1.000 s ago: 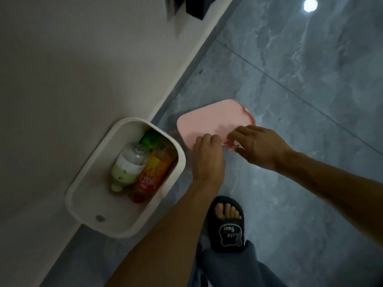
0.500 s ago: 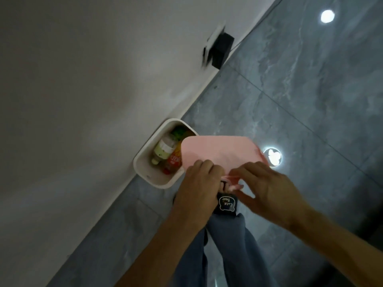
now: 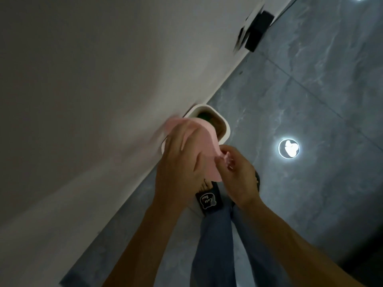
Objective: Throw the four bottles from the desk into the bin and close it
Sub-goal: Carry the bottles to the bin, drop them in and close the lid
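Observation:
A white bin [image 3: 224,126] stands on the floor against the wall. The pink lid [image 3: 205,146] hangs tilted above it and covers most of the opening. My left hand [image 3: 178,162] grips the lid's near-left side. My right hand [image 3: 236,172] pinches the lid's tab at its right end. Only a dark green bottle top [image 3: 204,116] shows through the uncovered far part of the bin; the other bottles are hidden under the lid and my hands.
The white wall [image 3: 93,100] fills the left side, with a black box [image 3: 259,31] mounted low on it further off. Grey floor tiles [image 3: 310,90] reflect a ceiling light. My slippered foot [image 3: 208,200] stands just in front of the bin.
Both hands lifted the pink lid off the floor and carried it left over the bin. The bottles, plain to see before, are now mostly covered. The view pulled back.

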Demonstrator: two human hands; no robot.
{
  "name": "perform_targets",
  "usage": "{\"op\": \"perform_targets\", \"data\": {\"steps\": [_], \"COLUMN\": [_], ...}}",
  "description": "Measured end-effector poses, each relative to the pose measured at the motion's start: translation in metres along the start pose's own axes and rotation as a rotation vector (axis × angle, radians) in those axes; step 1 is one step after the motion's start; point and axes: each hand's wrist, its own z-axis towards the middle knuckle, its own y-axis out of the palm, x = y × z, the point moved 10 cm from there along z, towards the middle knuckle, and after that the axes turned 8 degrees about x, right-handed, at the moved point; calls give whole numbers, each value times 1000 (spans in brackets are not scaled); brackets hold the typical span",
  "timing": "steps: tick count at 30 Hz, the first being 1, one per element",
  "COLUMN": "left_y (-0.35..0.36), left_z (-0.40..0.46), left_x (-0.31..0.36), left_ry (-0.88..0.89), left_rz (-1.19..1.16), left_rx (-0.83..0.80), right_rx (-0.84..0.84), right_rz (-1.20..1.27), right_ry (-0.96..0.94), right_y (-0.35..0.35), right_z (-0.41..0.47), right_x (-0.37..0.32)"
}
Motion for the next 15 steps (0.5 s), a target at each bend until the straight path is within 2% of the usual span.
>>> {"op": "perform_targets", "data": {"steps": [2,5,8,15], "left_y": [22,56,86,141], "left_z": [-10,-23,-23,-25], "left_x": [-24,-55,-65,-84], "left_ry": [-86,-196,-134,-24], "left_rz": [19,7,32,216], "left_rx": [-44,-142,-199,-345], "right_rx": [-39,-69,-59,90], "right_rz": [98,386,631,723], "right_ry": [101,372,539,721], "right_y": [13,36,57,91], "right_z": [5,2,5,29], "right_x": [19,56,78,109]}}
